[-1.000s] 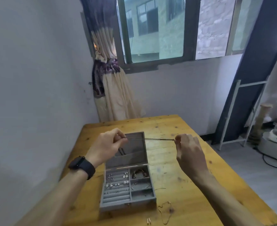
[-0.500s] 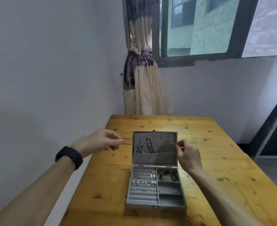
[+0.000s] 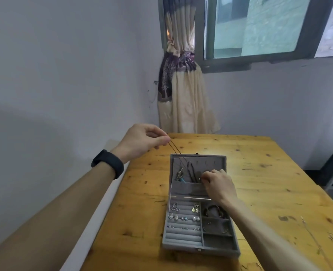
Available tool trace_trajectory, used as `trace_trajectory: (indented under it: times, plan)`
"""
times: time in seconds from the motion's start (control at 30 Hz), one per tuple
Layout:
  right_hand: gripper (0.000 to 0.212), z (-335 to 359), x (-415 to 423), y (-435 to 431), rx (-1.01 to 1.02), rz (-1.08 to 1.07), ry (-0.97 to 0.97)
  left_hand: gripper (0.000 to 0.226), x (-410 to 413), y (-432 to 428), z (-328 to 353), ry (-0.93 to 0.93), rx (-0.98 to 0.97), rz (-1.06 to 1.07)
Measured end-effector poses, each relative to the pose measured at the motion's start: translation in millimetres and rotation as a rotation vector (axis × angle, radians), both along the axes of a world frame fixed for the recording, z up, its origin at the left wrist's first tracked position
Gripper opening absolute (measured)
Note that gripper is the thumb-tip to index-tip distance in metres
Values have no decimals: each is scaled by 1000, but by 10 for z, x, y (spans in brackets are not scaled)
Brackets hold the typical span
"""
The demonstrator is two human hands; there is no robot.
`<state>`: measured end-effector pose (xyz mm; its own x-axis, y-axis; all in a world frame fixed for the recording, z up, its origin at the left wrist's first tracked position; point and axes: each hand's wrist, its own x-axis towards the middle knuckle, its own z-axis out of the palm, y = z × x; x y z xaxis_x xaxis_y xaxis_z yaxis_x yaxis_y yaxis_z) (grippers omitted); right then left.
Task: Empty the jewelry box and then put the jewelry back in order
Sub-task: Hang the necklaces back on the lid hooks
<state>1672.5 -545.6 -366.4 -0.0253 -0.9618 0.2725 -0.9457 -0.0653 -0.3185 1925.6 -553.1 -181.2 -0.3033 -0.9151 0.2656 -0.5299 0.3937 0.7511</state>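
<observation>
Left hand (image 3: 142, 139) pinching necklace (image 3: 178, 151), right hand (image 3: 218, 184) pinching its other end — inside jewelry box (image 3: 183, 246) lid pocket

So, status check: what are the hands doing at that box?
Left hand pinches necklace cord, raised. Right hand apparently pinches its other end inside jewelry box lid. Nothing in the way.

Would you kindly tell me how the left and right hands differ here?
The left hand is raised left of the jewelry box, pinching the necklace cord; the right hand is low, curled at the lid pocket. The left wrist wears a black band; the right wrist is bare. Both appear to hold the same cord.
</observation>
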Motion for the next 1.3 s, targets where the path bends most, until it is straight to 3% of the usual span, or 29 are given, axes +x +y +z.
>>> trace_trajectory:
  times: [0.17, 0.33, 0.47, 0.53, 0.6, 0.7, 0.87, 1.03, 1.17, 1.3]
  plan:
    - [35, 57, -19, 88, 217, 66, 144, 15, -263, -60, -6, -48, -38, -44]
    - [37, 93, -97, 66, 211, 95, 20, 18, -585, -145, -81, -189, -68, -94]
    - [27, 311, -179, 80, -24, 112, -578, 16, -828, -239, -59, -223, -48, -171]
    - [37, 524, -201, 92, -77, 101, -856, 13, -942, -292, -11, -209, -32, -206]
    - [50, 712, -226, 59, -48, 169, -1049, 11, -1064, -351, 37, -215, -41, -225]
    - [32, 910, -230, 12, 7, 294, -1228, 12, -1221, -439, 87, -231, -72, -219]
    - [13, 841, -257, -140, -193, 151, -1112, 12, -1304, -548, 30, -194, -119, -168]
    - [9, 532, -311, -145, -375, 11, -725, 11, -1171, -564, -345, -296, -90, -116]
    - [9, 319, -237, -139, -231, 34, -595, 8, -1096, -577, -562, -370, -80, -70]
    - [13, 136, -160, -144, -78, 78, -450, 7, -1058, -559, -684, -591, -141, -61]
